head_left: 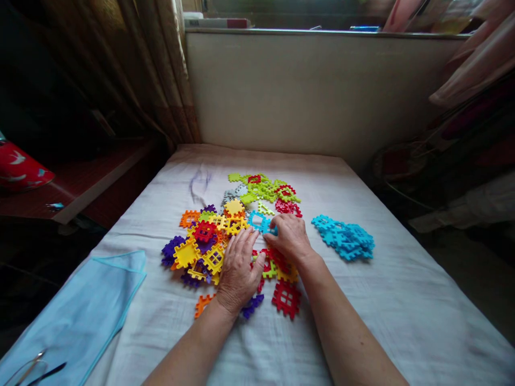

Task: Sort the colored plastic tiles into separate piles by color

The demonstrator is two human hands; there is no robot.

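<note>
My right hand (290, 236) has its fingers closed on a blue plastic interlocking tile (258, 221) near the middle of the table. Just left of it, my left hand (240, 265) lies with its fingers stretched out over the mixed pile, their tips close to the blue tile. Yellow tiles (187, 253), purple tiles (172, 249) and a red tile (205, 231) crowd beside the left hand. Under and between the hands are more red, green and yellow pieces, partly covered. A red window-shaped tile (286, 299) rests below my right hand.
Blue tiles (344, 238) form a separate heap on the right. Lime-green tiles (261, 187) lie farther back, beside grey tiles (232, 195) and red tiles (288, 208). A light blue cloth (80, 316) with glasses (38, 370) on it covers the front left. A wall (306, 91) stands behind.
</note>
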